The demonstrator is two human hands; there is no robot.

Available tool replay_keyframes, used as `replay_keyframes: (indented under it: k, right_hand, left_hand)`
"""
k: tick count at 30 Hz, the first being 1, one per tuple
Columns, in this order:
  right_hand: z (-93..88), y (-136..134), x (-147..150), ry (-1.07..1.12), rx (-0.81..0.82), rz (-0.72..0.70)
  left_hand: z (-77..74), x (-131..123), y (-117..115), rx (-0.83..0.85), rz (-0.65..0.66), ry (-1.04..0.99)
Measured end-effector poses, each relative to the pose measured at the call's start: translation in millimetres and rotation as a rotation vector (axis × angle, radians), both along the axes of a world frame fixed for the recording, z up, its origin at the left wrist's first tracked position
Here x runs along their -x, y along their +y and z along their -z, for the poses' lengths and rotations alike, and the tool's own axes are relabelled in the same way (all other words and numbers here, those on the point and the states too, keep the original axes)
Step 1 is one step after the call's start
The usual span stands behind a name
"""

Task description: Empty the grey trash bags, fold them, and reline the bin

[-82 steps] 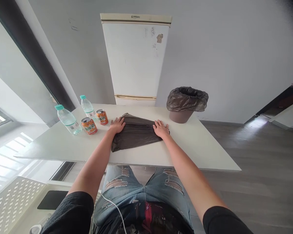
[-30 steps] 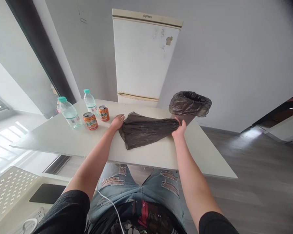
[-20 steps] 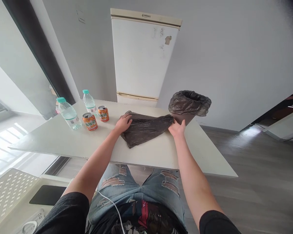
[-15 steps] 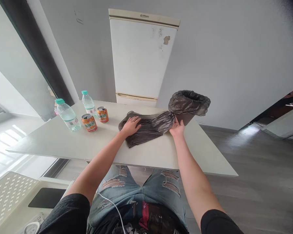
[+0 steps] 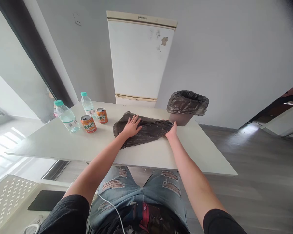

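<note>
A black plastic garbage bag (image 5: 148,131) lies stretched across the white table (image 5: 185,152). My left hand (image 5: 132,126) rests flat on its left part, fingers spread. At the bag's right end, my right hand (image 5: 171,130) grips the gathered plastic, thumb up, with the other fingers mostly hidden. Just beyond that hand stands a brown trash bin (image 5: 183,119), its top lined with another black bag (image 5: 187,103) folded over the rim.
Two orange cans (image 5: 88,124) and two clear bottles with green caps (image 5: 67,117) stand on the table's left side. Behind the table is a white refrigerator (image 5: 139,58). A pale chair (image 5: 12,195) is at lower left.
My right hand has shifted slightly left and closed round the bag's end, which is now drawn to a narrower point. The bag's left part has spread wider under my left hand.
</note>
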State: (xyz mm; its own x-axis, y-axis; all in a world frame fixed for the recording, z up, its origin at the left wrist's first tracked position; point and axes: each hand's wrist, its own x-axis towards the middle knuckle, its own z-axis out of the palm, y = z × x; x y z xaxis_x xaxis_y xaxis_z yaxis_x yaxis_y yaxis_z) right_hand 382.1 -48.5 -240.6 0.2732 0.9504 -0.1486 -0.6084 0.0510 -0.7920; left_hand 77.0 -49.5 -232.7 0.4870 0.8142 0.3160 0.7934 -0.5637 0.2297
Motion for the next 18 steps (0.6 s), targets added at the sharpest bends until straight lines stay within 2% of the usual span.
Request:
replay_keyframes:
  k: [3, 7, 11, 16, 18]
  right_hand:
    - [-0.1, 1, 2, -0.022, -0.055, -0.008]
    - [-9.0, -3, 2, -0.064, -0.137, -0.012]
    - [-17.7, -8, 3, 0.000, -0.228, 0.023]
    - [-18.0, -11, 13, 0.222, 0.031, -0.009]
    - [-19.7, -12, 18, 0.289, 0.017, -0.027]
  left_hand:
    - [8.7, -5, 5, 0.120, 0.026, 0.046]
    - [15.9, -6, 9, 0.242, 0.033, 0.091]
    - [11.0, -3, 4, 0.209, 0.039, 0.078]
    - [4.2, -13, -4, 0.152, 0.071, 0.058]
    - [4.1, -19, -6, 0.154, 0.114, 0.077]
